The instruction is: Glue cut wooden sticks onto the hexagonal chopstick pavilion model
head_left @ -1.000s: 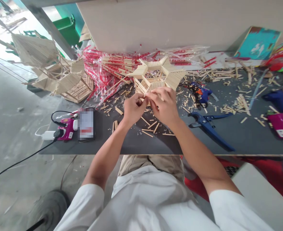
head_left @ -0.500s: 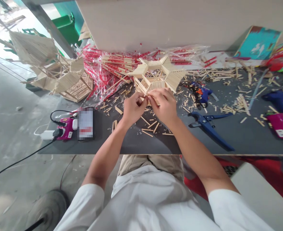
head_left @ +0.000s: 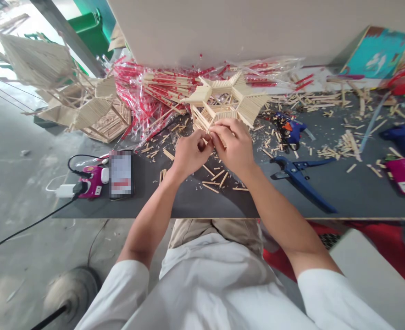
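Observation:
A pale wooden-stick model (head_left: 223, 98) with flared roof-like panels around a hollow middle stands on the dark table. At its near side, my left hand (head_left: 192, 153) is closed, thumb and forefinger pinched together. My right hand (head_left: 235, 144) is also closed, its fingers curled over the model's near edge and its fingertips meeting those of the left. Whatever lies between the fingertips is too small and hidden to make out. Short cut sticks (head_left: 218, 178) are scattered just below the hands.
A blue cutter (head_left: 302, 183) and a blue glue gun (head_left: 295, 130) lie to the right. Plastic-wrapped sticks (head_left: 147, 91) are heaped behind. On the left are a phone (head_left: 121, 174), a purple power strip (head_left: 92, 182) with cables, and a larger stick model (head_left: 95, 114).
The view has shifted slightly. Both hands stay pinched together at the model's near side, with only small finger movement.

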{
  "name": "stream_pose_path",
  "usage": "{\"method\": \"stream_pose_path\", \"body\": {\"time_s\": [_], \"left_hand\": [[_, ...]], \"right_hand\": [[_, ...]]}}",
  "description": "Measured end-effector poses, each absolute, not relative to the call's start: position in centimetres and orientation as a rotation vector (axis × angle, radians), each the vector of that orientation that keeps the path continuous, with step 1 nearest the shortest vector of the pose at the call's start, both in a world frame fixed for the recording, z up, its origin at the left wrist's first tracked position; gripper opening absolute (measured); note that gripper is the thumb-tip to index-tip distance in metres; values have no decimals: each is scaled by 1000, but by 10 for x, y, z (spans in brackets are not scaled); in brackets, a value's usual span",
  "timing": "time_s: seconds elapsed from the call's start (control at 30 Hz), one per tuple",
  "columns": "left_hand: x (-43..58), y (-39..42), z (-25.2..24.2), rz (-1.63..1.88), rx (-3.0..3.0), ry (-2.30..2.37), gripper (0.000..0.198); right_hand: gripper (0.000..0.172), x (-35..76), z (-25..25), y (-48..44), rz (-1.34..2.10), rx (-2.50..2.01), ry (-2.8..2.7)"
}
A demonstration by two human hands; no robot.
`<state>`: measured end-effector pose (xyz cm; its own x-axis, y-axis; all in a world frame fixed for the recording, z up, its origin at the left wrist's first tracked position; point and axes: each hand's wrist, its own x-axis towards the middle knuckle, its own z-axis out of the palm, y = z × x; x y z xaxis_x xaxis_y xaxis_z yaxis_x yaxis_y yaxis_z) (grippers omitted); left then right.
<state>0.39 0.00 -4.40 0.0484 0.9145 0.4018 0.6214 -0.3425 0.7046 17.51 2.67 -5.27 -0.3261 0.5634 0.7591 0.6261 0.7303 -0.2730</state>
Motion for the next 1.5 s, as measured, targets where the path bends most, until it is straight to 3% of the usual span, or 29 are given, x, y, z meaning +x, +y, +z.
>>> {"method": "stream_pose_path", "body": {"time_s": [0.2, 0.33, 0.53, 0.7, 0.9, 1.03, 1.17, 1.5], "left_hand": [[2, -4, -41, 594, 2353, 1351, 4], [1, -7, -39, 447, 2387, 1300, 16], [-5, -4, -41, 559, 2388, 1421, 23], [-5, 3, -44, 716, 2276, 1628, 42], [0, 7, -50, 1093, 1864, 1493, 27], [5, 5, -51, 1175, 1722, 1374, 28], [6, 4, -50, 1219, 1704, 1332, 39], [0, 3, -45, 1004, 1861, 1325, 33]], "right_hand": [[24, 178, -47, 25, -52, -891, -1977], [30, 199, -37, 28, -163, -943, -1784], [28, 243, -46, 51, -258, -1007, -1637], [35, 248, -52, 54, -66, -1137, -1657], [38, 234, -47, 43, 7, -1133, -1690], [39, 233, -48, 42, 45, -1141, -1711], [40, 233, -49, 43, 58, -1138, -1705], [40, 233, -49, 42, 45, -1167, -1724]]}}
